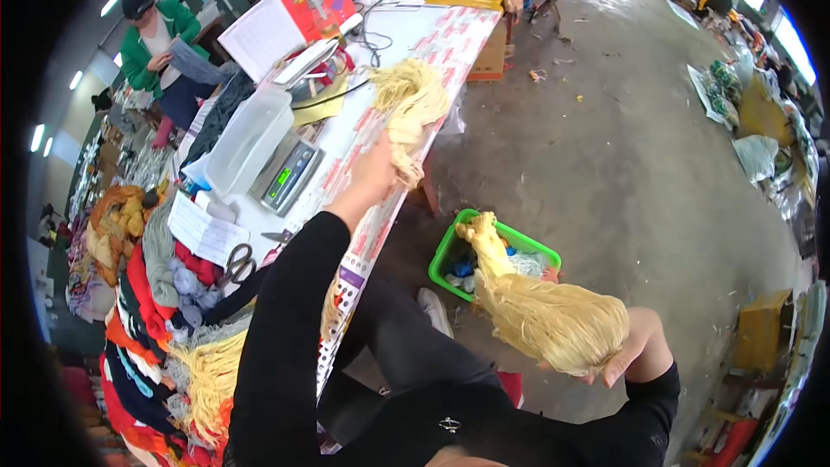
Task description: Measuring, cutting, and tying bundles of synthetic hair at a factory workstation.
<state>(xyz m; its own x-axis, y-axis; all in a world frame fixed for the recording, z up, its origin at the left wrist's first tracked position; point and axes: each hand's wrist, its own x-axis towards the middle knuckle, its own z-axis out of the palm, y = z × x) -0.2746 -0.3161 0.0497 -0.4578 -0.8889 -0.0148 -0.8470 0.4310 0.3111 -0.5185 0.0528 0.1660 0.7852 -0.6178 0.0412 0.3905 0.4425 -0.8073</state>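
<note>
My right hand [641, 346] is closed round the thick looped end of a pale yellow hank of yarn [553, 316]. That hank hangs in the air at my right, and its narrow twisted end is over a green plastic basket [445, 255] on the floor. My left hand [376, 169] is on a second pale yellow yarn hank [411, 99] at the table's right edge. Its fingers curl round the hank's narrow part and are partly hidden by it. The loose, fluffy end of this hank spreads on the table away from me.
Left of that hank are a digital scale [290, 177], a clear plastic tub [251, 143], black scissors [239, 264] and a paper sheet [206, 232]. Coloured yarn [156, 285] is heaped at the near left. Across the table, a person in a green jacket [138, 56] handles grey material.
</note>
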